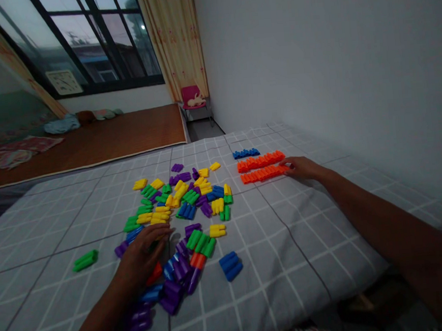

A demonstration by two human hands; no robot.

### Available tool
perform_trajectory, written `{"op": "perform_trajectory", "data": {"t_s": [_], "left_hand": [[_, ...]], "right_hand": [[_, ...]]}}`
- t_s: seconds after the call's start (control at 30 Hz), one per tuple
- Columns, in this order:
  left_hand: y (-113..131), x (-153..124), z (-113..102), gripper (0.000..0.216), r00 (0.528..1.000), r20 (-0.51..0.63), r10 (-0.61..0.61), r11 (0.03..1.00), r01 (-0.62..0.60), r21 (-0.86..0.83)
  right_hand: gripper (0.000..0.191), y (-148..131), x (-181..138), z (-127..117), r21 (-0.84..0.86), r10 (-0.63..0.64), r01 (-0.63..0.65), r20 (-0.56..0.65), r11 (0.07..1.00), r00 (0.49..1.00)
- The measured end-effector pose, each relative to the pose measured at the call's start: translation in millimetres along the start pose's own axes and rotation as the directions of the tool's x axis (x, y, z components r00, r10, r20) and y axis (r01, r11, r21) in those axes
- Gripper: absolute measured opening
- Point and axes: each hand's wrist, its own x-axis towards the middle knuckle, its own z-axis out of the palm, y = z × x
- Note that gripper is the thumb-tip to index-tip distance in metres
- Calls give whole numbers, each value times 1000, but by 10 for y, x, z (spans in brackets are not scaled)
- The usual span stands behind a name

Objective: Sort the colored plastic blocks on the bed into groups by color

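Note:
A loose pile of plastic blocks (182, 209) in yellow, green, purple, blue and orange lies on a grey checked bedsheet (307, 240). My left hand (142, 256) rests palm down on the near side of the pile, fingers stretched over green and orange pieces. My right hand (301, 168) reaches far right and touches the end of the nearer of two rows of orange blocks (263, 173), fingers curled at its tip. A short blue row (246, 153) lies just beyond the orange rows.
A single green block (85, 260) lies apart at the left. Purple blocks (139, 325) trail toward the near edge. A white wall (331, 65) runs along the right. Beyond the bed are a wooden platform (100, 139), a pink chair (193, 100) and a window.

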Motion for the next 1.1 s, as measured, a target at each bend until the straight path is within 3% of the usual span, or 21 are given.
{"op": "perform_trajectory", "data": {"t_s": [0.2,0.3,0.4,0.5,0.6,0.67,0.73,0.8,0.87,1.0,1.1], "left_hand": [[75,-27,-39,34,997,-38,-72,995,69,-77],[34,-14,-64,32,993,-82,-82,993,74,-97],[-34,12,-88,29,990,-93,-105,991,96,-97],[-96,34,-122,29,965,-167,-203,978,191,-84],[-176,18,-179,30,920,-235,-313,948,286,-140],[-247,-21,-228,31,894,-253,-371,922,323,-213],[-322,-74,-277,32,862,-265,-432,885,349,-308],[-379,-124,-319,33,842,-248,-479,843,362,-399],[-402,-158,-346,36,865,-189,-465,830,353,-432],[-341,-167,-353,36,960,-71,-272,941,250,-226],[-261,-153,-341,27,978,-103,-181,976,167,-138]], "right_hand": [[40,211,-37,-22,111,-65,67,-21,991,998],[27,128,-59,-197,15,-21,23,-116,1000,993],[23,-477,-200,-324,1,-144,147,-185,989,972],[25,-1440,-454,-281,179,-422,427,-70,886,904],[26,-2302,-682,-140,290,-637,604,27,742,770],[25,-2685,-727,-55,311,-746,703,30,640,666],[24,-2935,-660,8,294,-789,750,25,593,614],[23,-3118,-512,59,260,-783,751,32,606,621],[21,-3288,-346,116,237,-768,742,35,628,639],[23,-3627,-126,274,269,-751,723,3,637,661],[25,-3788,-60,380,346,-735,695,-24,630,678]]}}
